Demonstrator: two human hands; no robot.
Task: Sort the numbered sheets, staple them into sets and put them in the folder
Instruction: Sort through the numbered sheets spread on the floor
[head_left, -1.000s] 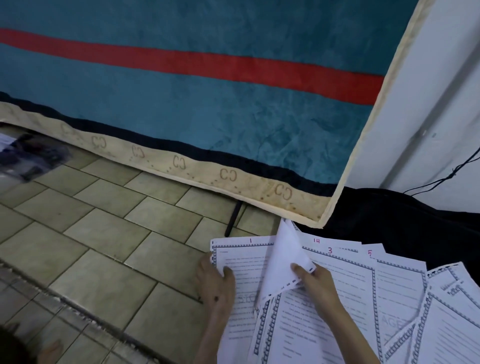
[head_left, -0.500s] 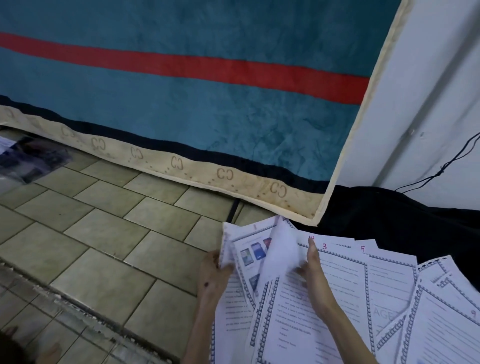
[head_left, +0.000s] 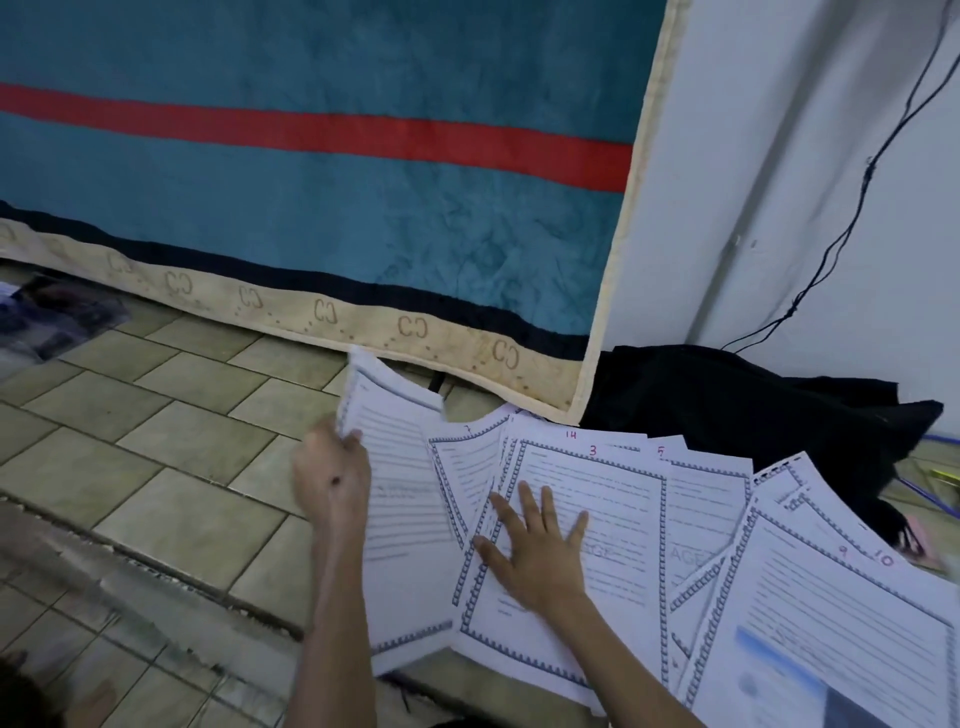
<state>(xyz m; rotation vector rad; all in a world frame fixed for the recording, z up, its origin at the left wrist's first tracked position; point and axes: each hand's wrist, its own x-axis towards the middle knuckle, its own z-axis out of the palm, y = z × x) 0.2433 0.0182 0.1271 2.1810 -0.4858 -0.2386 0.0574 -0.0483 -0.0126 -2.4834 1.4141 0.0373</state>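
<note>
Left hand (head_left: 332, 480) grips lifted sheet (head_left: 402, 499); right hand (head_left: 537, 556) flat on sheet 3 (head_left: 618, 499)

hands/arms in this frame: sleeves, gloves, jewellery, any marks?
Both forearms are bare, with no sleeve in view. No gloves, rings, watch or bracelets on the left hand or the right hand. The left hand has one small dark spot on its back.
</note>
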